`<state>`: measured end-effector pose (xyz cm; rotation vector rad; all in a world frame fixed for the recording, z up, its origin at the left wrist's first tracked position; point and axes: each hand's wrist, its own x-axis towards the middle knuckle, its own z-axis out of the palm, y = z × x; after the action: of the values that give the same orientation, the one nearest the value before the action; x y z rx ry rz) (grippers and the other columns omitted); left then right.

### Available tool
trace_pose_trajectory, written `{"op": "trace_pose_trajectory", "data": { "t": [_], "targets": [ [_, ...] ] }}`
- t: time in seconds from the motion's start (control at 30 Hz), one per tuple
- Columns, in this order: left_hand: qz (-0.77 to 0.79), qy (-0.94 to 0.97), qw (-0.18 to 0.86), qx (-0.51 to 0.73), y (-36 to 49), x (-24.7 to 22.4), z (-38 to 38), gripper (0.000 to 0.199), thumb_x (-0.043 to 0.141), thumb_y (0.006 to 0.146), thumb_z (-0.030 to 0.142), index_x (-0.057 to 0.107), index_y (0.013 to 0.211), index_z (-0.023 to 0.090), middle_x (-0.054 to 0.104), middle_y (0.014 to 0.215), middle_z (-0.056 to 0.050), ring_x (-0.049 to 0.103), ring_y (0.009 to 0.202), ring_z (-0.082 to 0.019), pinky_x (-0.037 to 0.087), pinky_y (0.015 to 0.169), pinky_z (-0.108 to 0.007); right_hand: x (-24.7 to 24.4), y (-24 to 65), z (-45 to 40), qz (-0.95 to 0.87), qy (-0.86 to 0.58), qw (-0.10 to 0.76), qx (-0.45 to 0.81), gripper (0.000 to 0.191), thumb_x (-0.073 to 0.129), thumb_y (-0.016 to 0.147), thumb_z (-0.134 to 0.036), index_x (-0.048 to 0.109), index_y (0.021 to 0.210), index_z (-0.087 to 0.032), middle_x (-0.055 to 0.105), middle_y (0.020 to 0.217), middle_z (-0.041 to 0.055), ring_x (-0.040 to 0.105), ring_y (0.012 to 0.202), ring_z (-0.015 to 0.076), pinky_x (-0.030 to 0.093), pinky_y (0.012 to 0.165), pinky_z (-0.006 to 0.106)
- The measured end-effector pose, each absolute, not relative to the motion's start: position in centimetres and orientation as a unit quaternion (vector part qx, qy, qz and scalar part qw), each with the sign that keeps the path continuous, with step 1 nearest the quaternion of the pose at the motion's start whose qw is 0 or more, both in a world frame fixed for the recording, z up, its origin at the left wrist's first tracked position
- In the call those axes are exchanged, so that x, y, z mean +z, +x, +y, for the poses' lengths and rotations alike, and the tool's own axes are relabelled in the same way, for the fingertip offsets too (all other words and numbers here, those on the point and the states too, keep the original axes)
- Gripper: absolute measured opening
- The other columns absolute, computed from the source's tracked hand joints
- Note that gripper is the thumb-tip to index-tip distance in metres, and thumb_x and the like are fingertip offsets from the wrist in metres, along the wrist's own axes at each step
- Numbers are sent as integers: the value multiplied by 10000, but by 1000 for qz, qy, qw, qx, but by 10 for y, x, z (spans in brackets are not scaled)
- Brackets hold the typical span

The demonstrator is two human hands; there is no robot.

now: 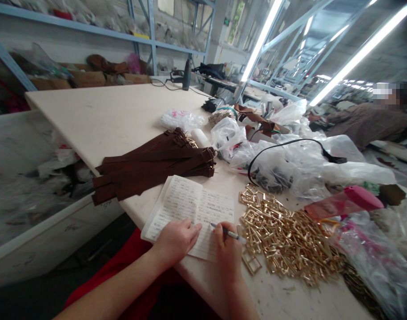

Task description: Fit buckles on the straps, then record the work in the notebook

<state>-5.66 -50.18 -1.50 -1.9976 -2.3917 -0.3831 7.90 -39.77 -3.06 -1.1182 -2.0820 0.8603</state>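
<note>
An open notebook [181, 198] with handwritten lines on its pages lies at the table's near edge. Across its lower middle rests my left hand [177, 240], lying on the paper with fingers slightly bent and holding nothing. My right hand [228, 251] grips a pen [232, 234], its tip on the right page. Just right of that hand spreads a heap of gold-coloured metal rectangular buckles [286, 240]. Behind the notebook, a bundle of dark brown straps [156, 164] reaches over the table's left edge.
Clear plastic bags [300, 164] crowd the right side, with a black strap over them. A pink bottle [343, 202] lies beside the buckles. A dark bottle [187, 75] stands at the table's far end. Blue shelving [73, 26] holds bags and boxes. A person [366, 120] is at the right.
</note>
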Motion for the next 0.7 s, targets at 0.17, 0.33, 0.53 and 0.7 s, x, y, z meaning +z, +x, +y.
{"op": "trace_pose_trajectory", "data": {
  "t": [0.17, 0.33, 0.53, 0.7],
  "targets": [
    [-762, -636, -4, -122, -56, -16, -501, 312, 365, 900, 317, 614, 1071, 240, 583, 739, -40, 519, 572, -156, 372, 519, -259, -29, 79, -398, -776, -429, 328, 325, 222, 417, 858, -381, 517, 769, -202, 579, 653, 3, 539, 604, 166, 420, 589, 280],
    [-759, -636, 6, -139, -57, -19, -502, 307, 370, 898, 312, 613, 1071, 240, 573, 735, -36, 514, 579, -147, 373, 523, -251, -26, 77, -397, -775, -438, 329, 314, 227, 414, 858, -381, 518, 761, -204, 575, 652, 3, 538, 602, 171, 412, 583, 285],
    [-762, -635, 6, -126, -57, -18, -502, 316, 365, 899, 321, 609, 1085, 247, 587, 744, -39, 521, 568, -156, 365, 511, -264, -28, 78, -397, -777, -437, 326, 314, 230, 416, 858, -388, 514, 755, -207, 572, 658, 3, 546, 606, 172, 413, 585, 283],
    [-764, -634, 3, -123, -57, -14, -501, 320, 355, 903, 317, 612, 1079, 245, 595, 751, -42, 532, 569, -162, 366, 510, -268, -30, 79, -396, -770, -448, 319, 323, 231, 415, 857, -394, 518, 774, -204, 585, 666, 8, 557, 616, 178, 418, 603, 292]
  ]
}}
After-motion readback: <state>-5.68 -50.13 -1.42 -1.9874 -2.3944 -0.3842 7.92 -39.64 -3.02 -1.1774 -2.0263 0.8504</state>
